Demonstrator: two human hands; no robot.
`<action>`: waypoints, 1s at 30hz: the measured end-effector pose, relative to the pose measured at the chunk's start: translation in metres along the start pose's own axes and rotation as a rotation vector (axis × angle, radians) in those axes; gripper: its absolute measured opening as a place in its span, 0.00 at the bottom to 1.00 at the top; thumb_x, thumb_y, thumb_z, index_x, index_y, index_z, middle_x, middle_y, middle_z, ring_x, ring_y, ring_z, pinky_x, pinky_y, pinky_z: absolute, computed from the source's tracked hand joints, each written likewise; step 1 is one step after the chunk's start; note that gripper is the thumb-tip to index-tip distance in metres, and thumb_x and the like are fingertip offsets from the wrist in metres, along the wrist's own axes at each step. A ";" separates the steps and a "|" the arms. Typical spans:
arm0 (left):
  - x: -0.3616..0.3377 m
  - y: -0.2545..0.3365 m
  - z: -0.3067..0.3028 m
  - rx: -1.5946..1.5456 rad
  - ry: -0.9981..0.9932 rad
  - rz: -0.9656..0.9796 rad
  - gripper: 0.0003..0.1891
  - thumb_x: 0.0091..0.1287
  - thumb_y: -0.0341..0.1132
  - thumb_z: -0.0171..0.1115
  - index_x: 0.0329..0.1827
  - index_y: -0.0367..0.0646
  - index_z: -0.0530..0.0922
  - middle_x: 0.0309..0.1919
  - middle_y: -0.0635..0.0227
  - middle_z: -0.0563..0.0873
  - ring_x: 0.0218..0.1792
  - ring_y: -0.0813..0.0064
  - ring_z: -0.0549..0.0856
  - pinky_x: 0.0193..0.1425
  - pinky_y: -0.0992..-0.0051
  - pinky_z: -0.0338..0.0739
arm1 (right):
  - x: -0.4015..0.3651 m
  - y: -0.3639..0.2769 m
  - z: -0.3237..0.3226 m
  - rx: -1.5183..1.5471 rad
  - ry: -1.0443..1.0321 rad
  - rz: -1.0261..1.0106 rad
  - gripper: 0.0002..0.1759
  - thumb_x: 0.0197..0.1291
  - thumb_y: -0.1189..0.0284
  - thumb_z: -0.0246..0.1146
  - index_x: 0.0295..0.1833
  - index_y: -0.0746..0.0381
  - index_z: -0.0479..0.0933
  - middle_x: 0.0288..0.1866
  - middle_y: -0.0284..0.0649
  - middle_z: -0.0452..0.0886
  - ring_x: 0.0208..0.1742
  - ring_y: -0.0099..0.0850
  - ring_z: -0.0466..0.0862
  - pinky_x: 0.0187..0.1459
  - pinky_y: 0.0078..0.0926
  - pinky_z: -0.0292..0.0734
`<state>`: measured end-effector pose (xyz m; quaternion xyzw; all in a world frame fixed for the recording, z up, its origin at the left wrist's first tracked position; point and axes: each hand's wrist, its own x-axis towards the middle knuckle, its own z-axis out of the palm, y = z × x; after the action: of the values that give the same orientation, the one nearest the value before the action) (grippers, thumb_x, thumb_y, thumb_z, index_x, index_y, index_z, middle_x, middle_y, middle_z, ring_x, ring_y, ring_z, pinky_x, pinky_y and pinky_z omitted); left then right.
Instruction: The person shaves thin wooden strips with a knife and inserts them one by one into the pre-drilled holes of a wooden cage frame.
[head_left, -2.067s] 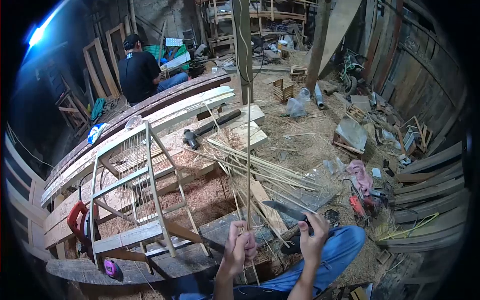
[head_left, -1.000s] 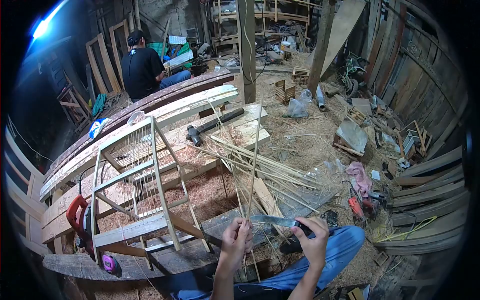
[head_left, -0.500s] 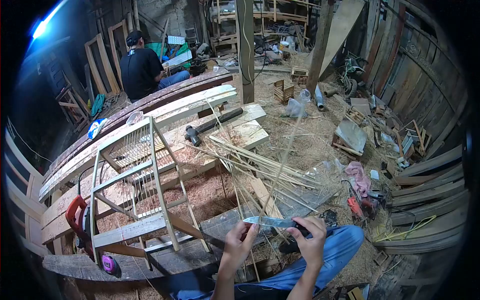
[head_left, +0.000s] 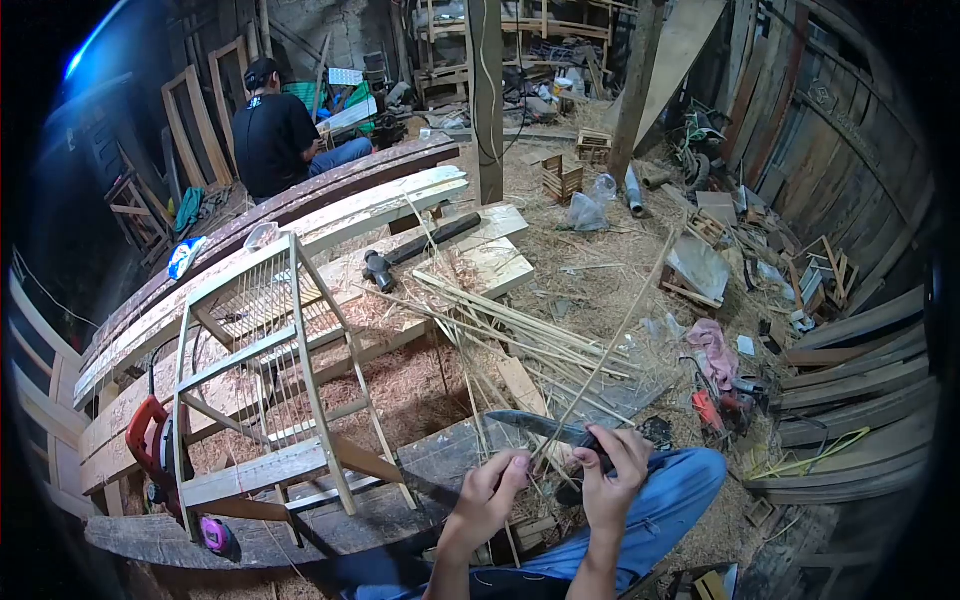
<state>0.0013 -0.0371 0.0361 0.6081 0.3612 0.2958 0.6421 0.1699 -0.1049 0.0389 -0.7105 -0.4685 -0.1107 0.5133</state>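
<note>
1 slender wooden strip (head_left: 625, 325) slants up from the left hand (head_left: 487, 497), whose fingers pinch its lower end. The right hand (head_left: 612, 475) grips a knife (head_left: 535, 424) beside it; shaving looks partway done. Near the left corner of the bench (head_left: 130, 532), rods span a wooden frame (head_left: 255, 470). Loose strips (head_left: 530, 335) cross the right edge, their finish unclear. Farther off sits 1 person (head_left: 270, 145).

No text, label, brand, number or sign can be read anywhere here.
</note>
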 end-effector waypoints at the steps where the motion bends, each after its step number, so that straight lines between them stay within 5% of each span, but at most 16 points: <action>1: 0.000 0.000 -0.003 -0.076 -0.052 -0.083 0.13 0.83 0.35 0.55 0.60 0.34 0.78 0.32 0.74 0.80 0.34 0.85 0.77 0.39 0.80 0.73 | 0.001 -0.001 -0.002 -0.001 0.000 0.001 0.21 0.55 0.55 0.75 0.46 0.59 0.89 0.35 0.33 0.83 0.39 0.36 0.78 0.50 0.37 0.67; 11: 0.002 -0.005 0.004 -0.154 0.020 0.068 0.15 0.83 0.37 0.56 0.57 0.32 0.79 0.32 0.72 0.83 0.29 0.83 0.78 0.38 0.79 0.75 | 0.000 -0.013 0.008 -0.018 -0.184 -0.097 0.20 0.53 0.56 0.76 0.47 0.56 0.90 0.35 0.31 0.83 0.39 0.35 0.78 0.49 0.36 0.65; 16: 0.000 -0.001 0.000 -0.388 0.009 -0.151 0.11 0.84 0.38 0.54 0.49 0.37 0.76 0.26 0.75 0.74 0.24 0.86 0.69 0.27 0.80 0.64 | -0.003 -0.015 0.012 -0.050 -0.172 -0.109 0.19 0.53 0.57 0.76 0.47 0.56 0.90 0.35 0.32 0.83 0.39 0.35 0.77 0.49 0.36 0.64; 24: -0.004 -0.001 0.013 -0.261 0.064 -0.045 0.13 0.84 0.38 0.55 0.47 0.36 0.78 0.28 0.78 0.74 0.29 0.89 0.69 0.30 0.81 0.65 | -0.008 -0.016 0.013 -0.164 -0.101 -0.097 0.13 0.56 0.62 0.73 0.48 0.47 0.90 0.36 0.27 0.80 0.44 0.31 0.78 0.57 0.40 0.60; 30: -0.002 -0.006 0.021 -0.127 0.071 0.035 0.13 0.83 0.38 0.56 0.47 0.35 0.80 0.24 0.75 0.71 0.26 0.87 0.67 0.28 0.77 0.62 | -0.015 -0.011 0.008 -0.179 -0.048 -0.051 0.13 0.59 0.62 0.70 0.48 0.51 0.90 0.35 0.32 0.79 0.42 0.35 0.76 0.59 0.42 0.60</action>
<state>0.0166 -0.0513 0.0302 0.5614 0.3534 0.3506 0.6611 0.1504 -0.1056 0.0330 -0.7438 -0.4866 -0.1479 0.4336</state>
